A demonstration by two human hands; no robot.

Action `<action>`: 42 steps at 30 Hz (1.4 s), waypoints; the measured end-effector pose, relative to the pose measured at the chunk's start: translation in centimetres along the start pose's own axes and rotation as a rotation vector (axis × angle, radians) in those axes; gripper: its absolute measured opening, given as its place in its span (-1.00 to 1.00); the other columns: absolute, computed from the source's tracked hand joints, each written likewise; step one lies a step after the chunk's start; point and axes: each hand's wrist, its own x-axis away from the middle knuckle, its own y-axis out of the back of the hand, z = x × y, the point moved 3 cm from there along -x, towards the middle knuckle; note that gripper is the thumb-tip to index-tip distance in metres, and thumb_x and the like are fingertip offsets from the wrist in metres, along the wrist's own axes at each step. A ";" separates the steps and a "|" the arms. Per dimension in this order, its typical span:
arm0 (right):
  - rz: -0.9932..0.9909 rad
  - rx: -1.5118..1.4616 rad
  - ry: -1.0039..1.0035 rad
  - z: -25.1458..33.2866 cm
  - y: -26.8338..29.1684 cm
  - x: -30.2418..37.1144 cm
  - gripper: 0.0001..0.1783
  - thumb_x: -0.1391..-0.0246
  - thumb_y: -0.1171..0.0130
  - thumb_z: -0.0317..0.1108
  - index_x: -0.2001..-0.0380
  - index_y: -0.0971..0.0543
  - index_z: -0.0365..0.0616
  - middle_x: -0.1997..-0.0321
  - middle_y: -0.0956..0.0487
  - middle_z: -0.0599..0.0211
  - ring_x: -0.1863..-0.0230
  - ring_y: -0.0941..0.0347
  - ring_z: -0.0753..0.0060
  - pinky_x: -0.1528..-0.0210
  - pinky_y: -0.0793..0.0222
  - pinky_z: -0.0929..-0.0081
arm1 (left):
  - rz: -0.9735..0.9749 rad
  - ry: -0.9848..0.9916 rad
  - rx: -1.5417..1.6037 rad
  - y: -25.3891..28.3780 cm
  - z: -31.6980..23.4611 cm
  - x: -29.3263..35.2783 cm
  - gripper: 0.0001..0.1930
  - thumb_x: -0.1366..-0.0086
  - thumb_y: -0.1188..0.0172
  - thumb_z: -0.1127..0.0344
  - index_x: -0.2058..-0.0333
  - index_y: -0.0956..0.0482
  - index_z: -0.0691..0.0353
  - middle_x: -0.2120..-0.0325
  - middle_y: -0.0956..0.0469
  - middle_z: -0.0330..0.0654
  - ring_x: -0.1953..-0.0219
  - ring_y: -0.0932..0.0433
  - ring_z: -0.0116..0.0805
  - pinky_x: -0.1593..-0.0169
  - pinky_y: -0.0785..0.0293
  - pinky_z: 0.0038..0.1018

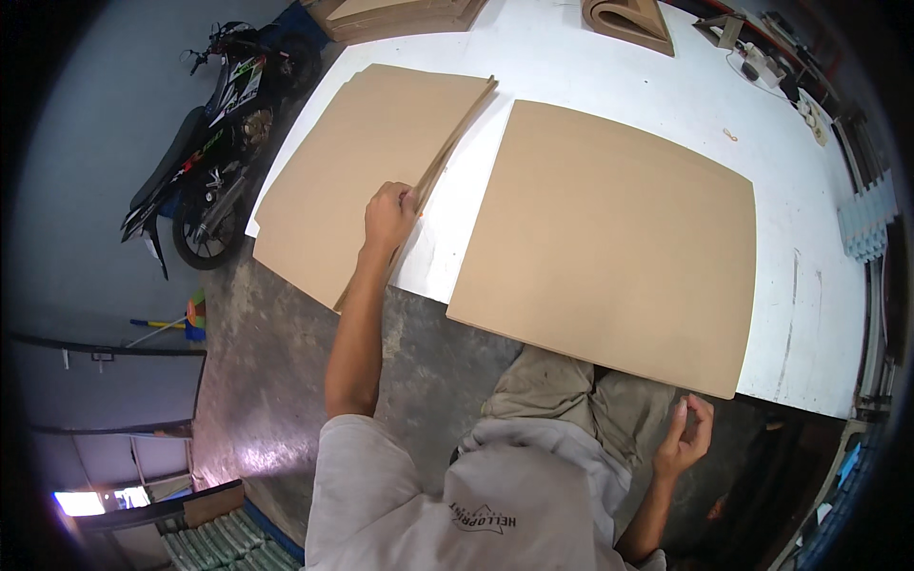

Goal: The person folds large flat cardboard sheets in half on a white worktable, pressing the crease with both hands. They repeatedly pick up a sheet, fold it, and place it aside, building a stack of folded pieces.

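A stack of brown cardboard sheets (357, 152) lies at the left of the white table, its near edge jutting past the table's edge. At its right edge my left hand (388, 214) is closed, the fingertips gripping the cardboard; how many sheets they hold I cannot tell. Beside it, on the right, lies a second flat stack of brown cardboard sheets (609, 243), which also overhangs the front of the table. Just below that stack's near right corner is my right hand (685, 433). Its fingers are loosely bent with the thumb apart, and nothing shows in them.
More cardboard (405, 19) sits at the far left of the white table (547, 57), and a folded brown piece (628, 24) at the far middle. A power strip (811, 119) and cables lie along the right side. A motorcycle (214, 152) stands left of the table.
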 end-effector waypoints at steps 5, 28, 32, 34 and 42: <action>0.125 0.091 0.020 0.6 -2.0 -2.4 -0.86 -0.28 -0.24 -0.60 0.12 -0.61 -0.36 0.14 -0.65 0.07 0.10 -0.58 0.17 -0.03 -0.47 0.31 | 0.065 -0.069 -0.156 -0.5 -2.3 -0.3 -0.83 -0.39 -0.26 0.30 0.28 -0.71 0.28 0.25 -0.70 0.10 0.25 -0.69 0.20 0.13 -0.61 -0.01; 0.446 0.349 0.425 0.6 -2.9 -5.4 -0.56 0.10 -0.54 -0.47 0.07 -0.71 -0.19 0.00 -0.65 0.17 -0.05 -0.57 0.01 -0.12 -0.45 0.03 | 0.272 -0.733 0.181 -1.9 -19.8 11.7 -0.79 -0.24 -0.38 0.39 0.17 -0.66 0.31 0.19 -0.67 0.00 0.09 -0.63 0.07 -0.03 -0.50 -0.07; 0.475 0.355 0.516 0.1 -3.8 -5.7 -0.58 0.09 -0.54 -0.43 0.08 -0.72 -0.14 -0.01 -0.65 0.22 -0.07 -0.57 0.05 -0.13 -0.46 0.00 | 0.353 -0.732 0.310 -4.4 -25.3 18.1 -0.69 -0.08 -0.54 0.31 0.18 -0.74 0.17 0.24 -0.68 -0.22 0.12 -0.63 -0.17 -0.01 -0.51 -0.21; 0.465 0.365 0.532 -0.3 -4.1 -5.7 -0.60 0.08 -0.53 -0.44 0.09 -0.72 -0.13 0.00 -0.66 0.24 -0.06 -0.57 0.06 -0.12 -0.46 0.00 | 0.331 -0.734 0.298 -5.1 -25.9 19.0 -0.66 -0.05 -0.55 0.27 0.17 -0.75 0.18 0.24 -0.67 -0.25 0.11 -0.62 -0.21 0.00 -0.50 -0.24; 0.461 0.327 0.503 -1.4 -4.2 -5.8 -0.67 0.08 -0.51 -0.47 0.16 -0.73 -0.09 0.10 -0.67 0.35 0.03 -0.58 0.16 -0.10 -0.44 0.06 | 0.404 -0.746 0.249 -5.3 -25.9 18.5 -0.66 -0.08 -0.51 0.23 0.17 -0.78 0.21 0.24 -0.66 -0.28 0.16 -0.58 -0.25 0.00 -0.47 -0.27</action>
